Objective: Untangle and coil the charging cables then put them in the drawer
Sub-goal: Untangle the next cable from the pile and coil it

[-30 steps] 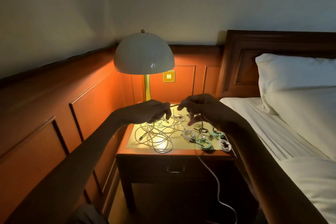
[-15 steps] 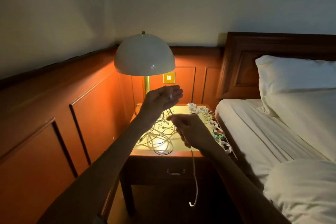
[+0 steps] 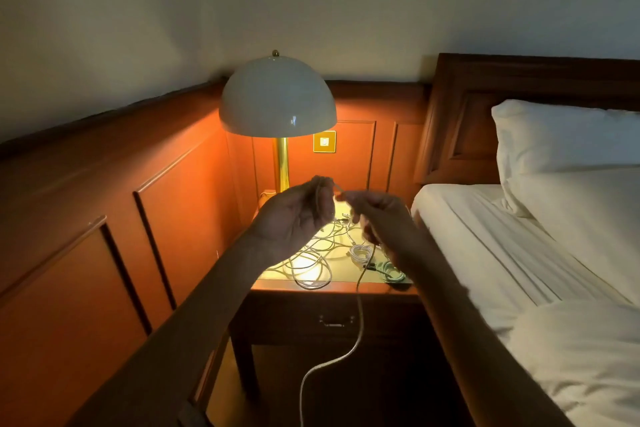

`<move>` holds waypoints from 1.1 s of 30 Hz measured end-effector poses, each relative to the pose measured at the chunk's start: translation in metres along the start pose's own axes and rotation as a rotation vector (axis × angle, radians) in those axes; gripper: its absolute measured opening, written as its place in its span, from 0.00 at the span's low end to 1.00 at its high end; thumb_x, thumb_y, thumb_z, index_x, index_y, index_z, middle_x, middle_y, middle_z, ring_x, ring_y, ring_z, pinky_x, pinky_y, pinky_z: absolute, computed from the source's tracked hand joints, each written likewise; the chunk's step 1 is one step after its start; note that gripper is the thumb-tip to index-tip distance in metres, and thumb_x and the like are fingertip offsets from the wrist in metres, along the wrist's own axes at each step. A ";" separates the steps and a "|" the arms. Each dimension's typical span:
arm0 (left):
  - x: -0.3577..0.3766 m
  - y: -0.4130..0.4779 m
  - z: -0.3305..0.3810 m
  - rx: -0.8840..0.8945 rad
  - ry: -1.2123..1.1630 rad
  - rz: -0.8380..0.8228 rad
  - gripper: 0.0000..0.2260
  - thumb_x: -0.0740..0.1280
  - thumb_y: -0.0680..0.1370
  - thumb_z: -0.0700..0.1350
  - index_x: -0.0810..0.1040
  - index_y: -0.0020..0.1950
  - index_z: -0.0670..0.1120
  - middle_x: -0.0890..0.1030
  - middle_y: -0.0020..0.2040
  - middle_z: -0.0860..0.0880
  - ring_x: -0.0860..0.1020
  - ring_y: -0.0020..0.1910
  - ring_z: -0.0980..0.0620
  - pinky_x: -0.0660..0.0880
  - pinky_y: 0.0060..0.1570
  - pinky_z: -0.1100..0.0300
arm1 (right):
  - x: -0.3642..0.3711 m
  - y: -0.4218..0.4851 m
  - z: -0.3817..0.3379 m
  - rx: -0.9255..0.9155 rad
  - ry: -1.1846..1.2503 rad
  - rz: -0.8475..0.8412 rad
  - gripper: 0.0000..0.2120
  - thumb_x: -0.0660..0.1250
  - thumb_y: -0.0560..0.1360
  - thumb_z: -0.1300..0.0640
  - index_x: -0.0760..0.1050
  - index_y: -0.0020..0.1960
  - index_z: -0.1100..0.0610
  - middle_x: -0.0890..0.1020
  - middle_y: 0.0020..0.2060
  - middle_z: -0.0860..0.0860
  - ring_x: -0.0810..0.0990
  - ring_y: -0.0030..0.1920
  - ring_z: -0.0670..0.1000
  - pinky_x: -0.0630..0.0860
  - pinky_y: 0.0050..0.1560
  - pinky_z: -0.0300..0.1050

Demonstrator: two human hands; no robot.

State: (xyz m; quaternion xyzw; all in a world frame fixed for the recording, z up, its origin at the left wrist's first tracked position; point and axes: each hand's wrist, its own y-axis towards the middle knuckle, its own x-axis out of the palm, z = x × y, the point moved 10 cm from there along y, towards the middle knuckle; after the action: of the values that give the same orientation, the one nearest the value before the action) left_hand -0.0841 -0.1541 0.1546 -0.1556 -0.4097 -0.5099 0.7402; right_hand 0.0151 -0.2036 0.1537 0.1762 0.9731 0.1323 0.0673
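Note:
My left hand (image 3: 294, 218) is raised above the nightstand (image 3: 273, 283), palm turned toward me and fingers pointing up, with a white cable (image 3: 358, 333) lying over its fingertips. My right hand (image 3: 377, 215) pinches that cable just right of those fingertips. From it the cable hangs past the nightstand's front edge toward the floor. A loose tangle of white cables (image 3: 311, 263) lies on the lit top. To its right sit a coiled white cable (image 3: 360, 253) and a coiled green cable (image 3: 393, 274). The drawer (image 3: 294, 319) below is closed.
A domed lamp (image 3: 277, 97) stands at the back of the nightstand. Wooden wall panels (image 3: 104, 218) run along the left. A bed with white sheets (image 3: 519, 270) and a pillow (image 3: 561, 139) borders the nightstand on the right.
My right hand rose from below my left hand up to its fingertips, drawing the cable with it. The hanging cable now trails lower toward the floor.

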 end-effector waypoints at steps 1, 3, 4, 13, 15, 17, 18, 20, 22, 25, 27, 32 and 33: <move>-0.010 0.003 0.004 0.092 -0.035 0.089 0.10 0.63 0.79 0.40 0.79 0.53 0.35 0.84 0.46 0.42 0.84 0.44 0.50 0.82 0.43 0.59 | 0.007 -0.006 0.015 0.041 0.006 0.024 0.08 0.68 0.79 0.54 0.85 0.46 0.51 0.79 0.30 0.50 0.63 0.25 0.50 0.58 0.26 0.40; -0.028 0.009 0.008 0.244 0.171 0.233 0.11 0.64 0.80 0.41 0.78 0.57 0.35 0.84 0.55 0.39 0.83 0.56 0.45 0.81 0.54 0.57 | 0.022 -0.017 0.030 0.077 -0.117 0.010 0.10 0.66 0.81 0.55 0.85 0.48 0.52 0.80 0.29 0.50 0.67 0.23 0.47 0.62 0.25 0.39; -0.037 0.009 0.012 0.316 0.388 0.295 0.11 0.63 0.82 0.42 0.78 0.58 0.36 0.83 0.56 0.40 0.82 0.59 0.44 0.79 0.59 0.55 | 0.026 -0.021 0.031 0.054 -0.275 -0.017 0.10 0.65 0.81 0.55 0.85 0.48 0.53 0.80 0.29 0.49 0.70 0.23 0.45 0.65 0.28 0.39; -0.029 -0.006 -0.031 -0.115 1.127 -0.172 0.16 0.56 0.85 0.45 0.79 0.49 0.38 0.81 0.38 0.49 0.78 0.38 0.52 0.75 0.45 0.58 | -0.014 -0.002 -0.045 -0.165 -0.717 -0.204 0.07 0.73 0.74 0.50 0.85 0.47 0.52 0.84 0.31 0.47 0.80 0.30 0.41 0.73 0.35 0.33; -0.009 -0.013 -0.029 -0.114 0.833 -0.234 0.16 0.57 0.84 0.48 0.77 0.49 0.37 0.80 0.36 0.49 0.76 0.36 0.53 0.73 0.42 0.61 | -0.011 -0.008 -0.038 -0.102 -0.355 -0.199 0.05 0.71 0.76 0.53 0.86 0.45 0.52 0.82 0.31 0.49 0.74 0.26 0.45 0.68 0.28 0.36; 0.003 -0.008 -0.014 0.041 0.504 -0.157 0.15 0.58 0.82 0.46 0.82 0.50 0.38 0.82 0.38 0.47 0.80 0.38 0.53 0.77 0.42 0.62 | -0.002 -0.018 -0.008 0.000 -0.115 -0.112 0.10 0.68 0.78 0.50 0.84 0.39 0.45 0.78 0.28 0.47 0.65 0.25 0.49 0.59 0.28 0.43; 0.000 -0.003 -0.008 0.116 0.285 -0.066 0.14 0.60 0.81 0.44 0.83 0.51 0.39 0.84 0.42 0.46 0.83 0.41 0.52 0.79 0.44 0.61 | 0.006 -0.024 0.009 0.051 -0.061 -0.067 0.12 0.67 0.79 0.49 0.84 0.38 0.44 0.77 0.27 0.47 0.63 0.25 0.49 0.57 0.29 0.44; -0.018 0.007 -0.001 0.255 -0.010 0.124 0.12 0.64 0.79 0.41 0.81 0.55 0.36 0.84 0.51 0.41 0.84 0.51 0.48 0.82 0.49 0.59 | 0.022 -0.037 0.032 0.080 -0.097 -0.021 0.11 0.65 0.81 0.49 0.85 0.45 0.45 0.76 0.26 0.48 0.64 0.24 0.48 0.59 0.28 0.41; -0.037 0.009 0.012 0.413 0.361 0.314 0.11 0.65 0.81 0.41 0.80 0.57 0.35 0.84 0.54 0.42 0.83 0.55 0.46 0.81 0.55 0.54 | 0.025 -0.042 0.034 0.023 -0.346 -0.026 0.10 0.65 0.81 0.51 0.85 0.52 0.49 0.79 0.27 0.49 0.71 0.25 0.45 0.67 0.30 0.40; -0.017 0.004 0.010 0.564 1.416 0.290 0.11 0.63 0.83 0.45 0.83 0.53 0.41 0.86 0.46 0.51 0.83 0.44 0.56 0.79 0.46 0.59 | 0.010 -0.028 0.013 -0.075 -0.802 -0.075 0.09 0.67 0.80 0.52 0.85 0.50 0.53 0.82 0.29 0.46 0.78 0.29 0.41 0.75 0.39 0.41; -0.006 0.006 -0.012 0.495 1.740 0.115 0.08 0.63 0.83 0.43 0.81 0.50 0.46 0.83 0.38 0.52 0.79 0.35 0.59 0.73 0.36 0.64 | 0.001 -0.019 -0.003 -0.100 -0.918 -0.150 0.08 0.70 0.78 0.51 0.86 0.49 0.52 0.82 0.29 0.43 0.79 0.29 0.38 0.73 0.39 0.35; -0.012 0.014 -0.016 0.108 1.810 0.046 0.15 0.58 0.85 0.42 0.79 0.42 0.44 0.82 0.36 0.49 0.81 0.36 0.52 0.78 0.38 0.53 | -0.013 -0.001 -0.020 -0.153 -0.930 -0.223 0.07 0.74 0.73 0.47 0.83 0.38 0.48 0.80 0.27 0.42 0.79 0.28 0.39 0.70 0.32 0.26; -0.015 0.013 -0.017 0.010 1.788 0.025 0.16 0.57 0.85 0.42 0.79 0.42 0.44 0.80 0.35 0.50 0.79 0.34 0.52 0.76 0.37 0.56 | -0.022 0.002 -0.024 -0.157 -0.900 -0.173 0.09 0.75 0.72 0.47 0.80 0.36 0.47 0.80 0.26 0.42 0.79 0.28 0.38 0.70 0.31 0.26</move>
State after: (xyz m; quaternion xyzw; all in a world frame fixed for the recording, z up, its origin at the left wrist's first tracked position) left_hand -0.0673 -0.1501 0.1350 0.2988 0.3199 -0.4306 0.7893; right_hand 0.0322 -0.2156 0.1791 0.1287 0.8454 0.1098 0.5066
